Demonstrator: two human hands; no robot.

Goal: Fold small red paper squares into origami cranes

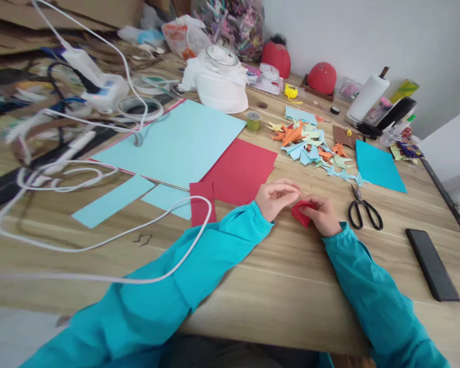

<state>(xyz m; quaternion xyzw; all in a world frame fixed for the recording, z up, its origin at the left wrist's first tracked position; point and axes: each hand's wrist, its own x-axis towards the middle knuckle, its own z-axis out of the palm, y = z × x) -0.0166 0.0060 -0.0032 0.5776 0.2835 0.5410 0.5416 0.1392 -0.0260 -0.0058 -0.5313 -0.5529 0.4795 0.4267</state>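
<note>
- Hands together, mid table [283, 286]: right hand [322, 215] grips folded red paper [301, 212], left hand [275, 198] pinches its top.
- Mid-fold, likely; next crease wants aligned edges.

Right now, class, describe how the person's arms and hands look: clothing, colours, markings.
The left sleeve and right sleeve are long, loose, plain turquoise, ending at the wrists. The left hand and right hand are bare: no gloves or rings visible.
</note>
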